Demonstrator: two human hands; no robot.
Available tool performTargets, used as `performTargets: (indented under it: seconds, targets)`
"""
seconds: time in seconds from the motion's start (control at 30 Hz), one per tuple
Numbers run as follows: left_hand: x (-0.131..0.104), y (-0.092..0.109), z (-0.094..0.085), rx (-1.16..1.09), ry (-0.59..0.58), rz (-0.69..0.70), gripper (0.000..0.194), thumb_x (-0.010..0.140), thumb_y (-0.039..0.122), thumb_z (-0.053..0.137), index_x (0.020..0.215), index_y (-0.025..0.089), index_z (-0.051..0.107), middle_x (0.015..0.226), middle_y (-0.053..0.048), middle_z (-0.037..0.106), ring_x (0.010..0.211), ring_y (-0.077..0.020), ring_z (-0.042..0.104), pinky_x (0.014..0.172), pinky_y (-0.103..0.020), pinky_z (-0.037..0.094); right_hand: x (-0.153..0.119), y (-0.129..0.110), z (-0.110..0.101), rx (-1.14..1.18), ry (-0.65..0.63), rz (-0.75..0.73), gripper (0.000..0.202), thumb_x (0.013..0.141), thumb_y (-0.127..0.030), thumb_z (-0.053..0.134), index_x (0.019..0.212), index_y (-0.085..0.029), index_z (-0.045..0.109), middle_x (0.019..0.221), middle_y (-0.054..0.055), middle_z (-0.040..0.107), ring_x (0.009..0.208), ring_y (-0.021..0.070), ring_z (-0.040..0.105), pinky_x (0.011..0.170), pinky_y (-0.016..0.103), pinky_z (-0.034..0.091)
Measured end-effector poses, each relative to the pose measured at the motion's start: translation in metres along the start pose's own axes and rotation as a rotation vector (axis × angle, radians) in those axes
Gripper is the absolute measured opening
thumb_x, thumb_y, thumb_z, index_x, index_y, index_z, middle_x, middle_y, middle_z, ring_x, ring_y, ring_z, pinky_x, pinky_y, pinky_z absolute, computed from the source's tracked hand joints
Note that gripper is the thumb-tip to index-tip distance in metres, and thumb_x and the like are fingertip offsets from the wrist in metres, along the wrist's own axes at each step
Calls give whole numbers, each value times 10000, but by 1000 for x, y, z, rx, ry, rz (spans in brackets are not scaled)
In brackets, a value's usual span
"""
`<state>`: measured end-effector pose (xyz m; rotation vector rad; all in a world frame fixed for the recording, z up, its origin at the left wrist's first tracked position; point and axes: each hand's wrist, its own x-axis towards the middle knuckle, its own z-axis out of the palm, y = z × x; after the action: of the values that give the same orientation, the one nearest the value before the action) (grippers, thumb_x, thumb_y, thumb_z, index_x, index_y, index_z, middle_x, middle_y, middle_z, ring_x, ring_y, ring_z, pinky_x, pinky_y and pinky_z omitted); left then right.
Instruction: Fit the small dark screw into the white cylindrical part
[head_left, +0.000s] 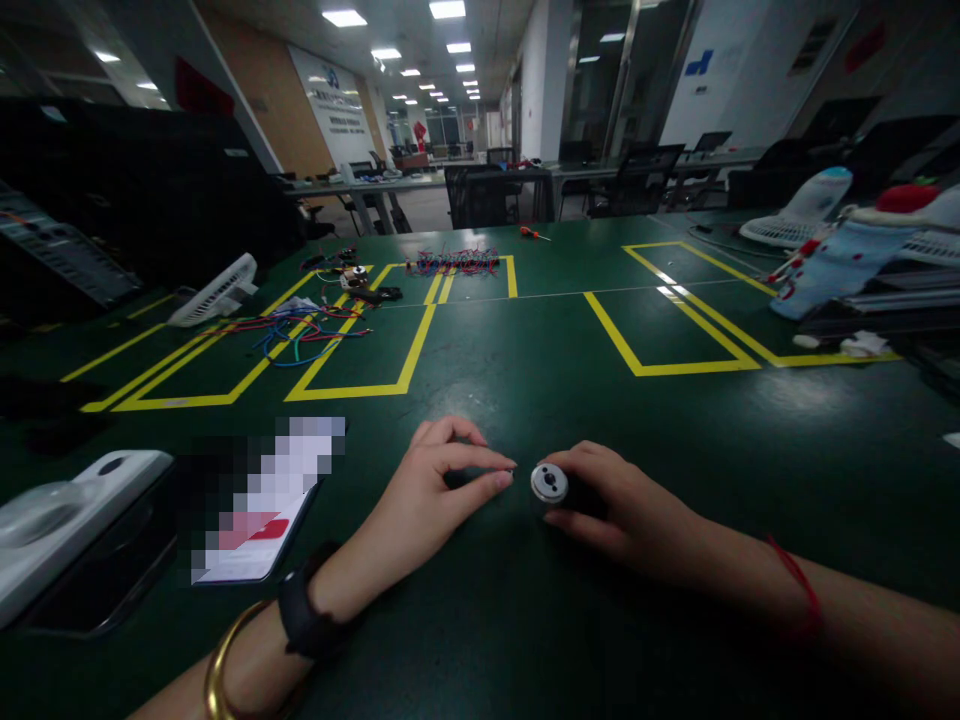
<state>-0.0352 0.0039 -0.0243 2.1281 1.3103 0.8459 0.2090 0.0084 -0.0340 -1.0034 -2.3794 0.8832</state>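
Near the middle of the green table, my right hand grips a small round metal part between thumb and fingers. The part's silver face, with a dark centre and small holes, is turned up toward me. Just left of it, the thumb and index finger of my left hand pinch a tiny object, too small to make out. A narrow gap separates the left fingertips from the metal part. The left wrist wears a black watch and a gold bangle; a red string circles the right wrist.
A lit phone and a white device lie at the left. Farther back are tangled wires, a white fan, a row of small wired parts and an orange screwdriver. A light blue object stands at the right.
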Motion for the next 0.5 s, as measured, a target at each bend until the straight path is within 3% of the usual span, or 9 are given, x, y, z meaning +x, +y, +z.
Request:
performTargets:
  seconds: [0.13, 0.27, 0.37, 0.5]
  targets:
    - [-6, -12, 9, 164, -136, 18, 132, 831, 303, 722, 933, 379, 755, 1066, -11, 573, 1010, -243, 501, 888, -410, 391, -1, 1, 0, 13, -1, 16, 336, 846, -264, 653, 1171, -223, 576, 1069, 70, 622, 944, 218, 571, 835, 367, 465]
    - [-8, -14, 9, 183, -193, 22, 231, 813, 331, 736, 1039, 380, 719, 1099, -14, 582, 1024, -251, 509, 888, -419, 403, -1, 1, -1, 15, -5, 19, 348, 847, -267, 656, 1183, -229, 574, 1071, 68, 621, 943, 216, 571, 834, 366, 470]
    - [-5, -19, 2, 96, -192, 4, 280, 851, 253, 688, 1122, 321, 673, 1112, -26, 596, 1057, -243, 527, 926, -411, 420, -2, 0, -2, 19, -13, 13, 346, 857, -269, 647, 1193, -230, 572, 1081, 63, 619, 958, 210, 569, 847, 359, 469]
    - [-1, -26, -5, 40, -153, -18, 224, 897, 134, 571, 1054, 258, 672, 1085, -36, 615, 1060, -222, 559, 957, -398, 433, -2, 1, -2, 29, -13, 10, 352, 859, -267, 646, 1201, -235, 569, 1095, 60, 614, 968, 207, 567, 858, 359, 469]
